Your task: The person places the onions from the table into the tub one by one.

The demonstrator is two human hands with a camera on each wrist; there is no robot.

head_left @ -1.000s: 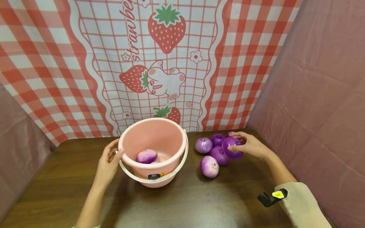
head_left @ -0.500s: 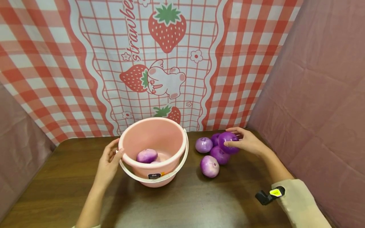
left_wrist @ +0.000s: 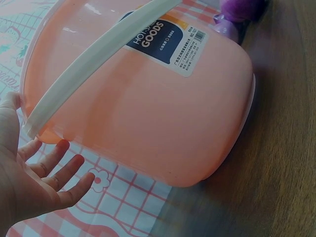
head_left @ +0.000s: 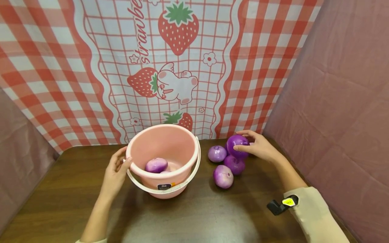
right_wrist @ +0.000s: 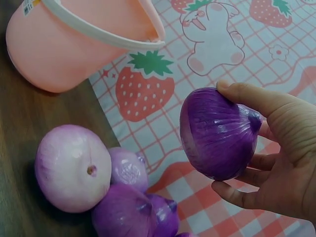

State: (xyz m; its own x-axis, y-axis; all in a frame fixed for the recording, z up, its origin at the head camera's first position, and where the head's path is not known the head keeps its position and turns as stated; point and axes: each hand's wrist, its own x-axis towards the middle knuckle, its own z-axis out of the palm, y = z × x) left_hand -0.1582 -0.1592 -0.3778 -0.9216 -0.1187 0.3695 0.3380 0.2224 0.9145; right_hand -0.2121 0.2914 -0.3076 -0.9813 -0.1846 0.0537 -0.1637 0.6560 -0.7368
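Note:
My right hand (head_left: pixel 260 145) grips a dark purple onion (head_left: pixel 237 145), thumb on one side and fingers on the other. In the right wrist view the held onion (right_wrist: pixel 219 133) hangs above the other onions, its pointed end toward the palm. My left hand (head_left: pixel 117 170) holds the rim of a pink bucket (head_left: pixel 165 143) at its left side, thumb over the edge. Another purple-and-white onion (head_left: pixel 156 165) lies inside the bucket, with part of a second pale thing below it. The left wrist view shows the fingers (left_wrist: pixel 74 192) spread beneath the rim near the white handle (left_wrist: pixel 94 57).
Several onions lie right of the bucket: a pale one (head_left: pixel 223 176), a lilac one (head_left: pixel 217 154) and a purple one (head_left: pixel 235 164). One behind is mostly hidden by the held onion. A strawberry-print cloth (head_left: pixel 179 84) hangs behind the wooden table (head_left: pixel 194 216).
My right hand has raised the dark purple onion and carried it left over the pile. The left hand and the bucket have stayed in place.

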